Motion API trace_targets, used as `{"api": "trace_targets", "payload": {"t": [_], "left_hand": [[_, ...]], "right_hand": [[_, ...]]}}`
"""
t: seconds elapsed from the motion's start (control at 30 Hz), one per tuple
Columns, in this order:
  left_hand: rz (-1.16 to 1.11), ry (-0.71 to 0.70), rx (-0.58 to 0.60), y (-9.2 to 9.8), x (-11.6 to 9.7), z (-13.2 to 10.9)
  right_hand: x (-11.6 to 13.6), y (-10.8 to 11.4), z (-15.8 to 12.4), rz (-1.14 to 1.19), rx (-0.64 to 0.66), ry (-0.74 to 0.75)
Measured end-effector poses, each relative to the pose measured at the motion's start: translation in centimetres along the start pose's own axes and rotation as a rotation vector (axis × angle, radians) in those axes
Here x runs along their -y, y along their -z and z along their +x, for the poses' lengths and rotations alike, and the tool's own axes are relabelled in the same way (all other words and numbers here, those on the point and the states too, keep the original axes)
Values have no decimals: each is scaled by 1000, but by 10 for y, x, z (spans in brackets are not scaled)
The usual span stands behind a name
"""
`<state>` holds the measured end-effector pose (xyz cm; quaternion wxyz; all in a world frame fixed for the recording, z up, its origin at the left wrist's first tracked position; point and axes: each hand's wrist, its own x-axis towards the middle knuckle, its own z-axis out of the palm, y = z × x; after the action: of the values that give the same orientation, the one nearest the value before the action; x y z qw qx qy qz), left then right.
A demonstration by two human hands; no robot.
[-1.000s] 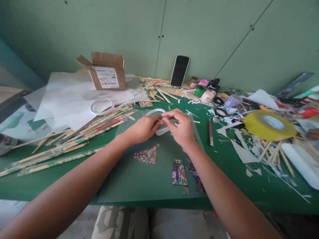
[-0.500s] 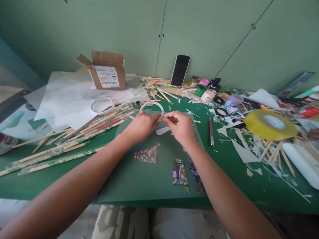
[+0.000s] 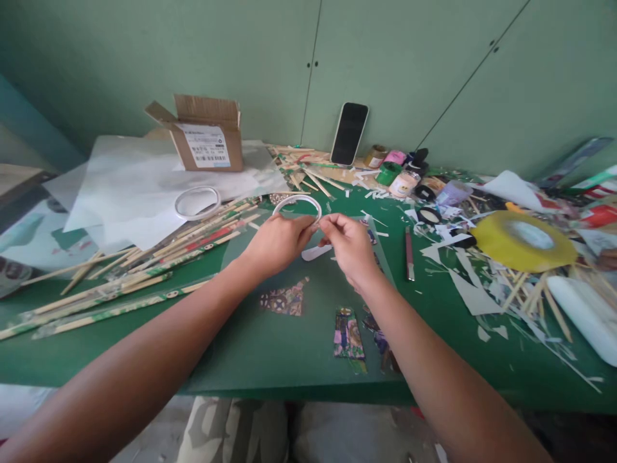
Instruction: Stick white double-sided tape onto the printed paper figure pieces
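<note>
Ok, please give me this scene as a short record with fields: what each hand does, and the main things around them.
left hand: left hand grips the near edge of the white tape ring
right hand: right hand pinches at the same ring beside the left hand; its fingers are curled shut
surface: green table
left of hands: wooden sticks, second tape ring, cardboard box
behind hands: phone leaning on the wall
right of hands: yellow tape roll, paper scraps
near edge: patterned paper pieces
</note>
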<state>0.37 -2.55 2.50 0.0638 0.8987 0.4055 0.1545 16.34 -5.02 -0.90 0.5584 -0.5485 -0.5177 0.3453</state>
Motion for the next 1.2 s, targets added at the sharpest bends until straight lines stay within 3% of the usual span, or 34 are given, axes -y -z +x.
{"api": "trace_targets", "payload": {"t": [0.07,0.17,0.23,0.37,0.47,0.57,0.73,0.97,1.13,1.2], "left_hand": [[-15,20,-19,1,4,0],[64,17,-40,-2,18,-1],[160,35,-55,-5,28,-2],[176,95,-86,-9,32,-4],[53,-46,-93,-7,23,-4],[-110,-182,-67,-9,13,-3],[-355,-20,-155,-19,5,-1],[-437,21,-152,-17,5,0],[-602,233,-198,-14,5,3],[-673,282,-187,-12,4,4]], "right_hand": [[-2,10,8,135,-180,-24],[-2,30,17,59,-326,48],[-1,39,18,-84,-250,65],[1,40,12,-461,117,-35],[2,40,8,-547,287,-105],[2,44,8,-489,368,-87],[5,43,7,-274,445,-41],[16,35,1,-199,525,6],[17,36,4,-267,273,50],[18,34,4,-291,239,57]]}}
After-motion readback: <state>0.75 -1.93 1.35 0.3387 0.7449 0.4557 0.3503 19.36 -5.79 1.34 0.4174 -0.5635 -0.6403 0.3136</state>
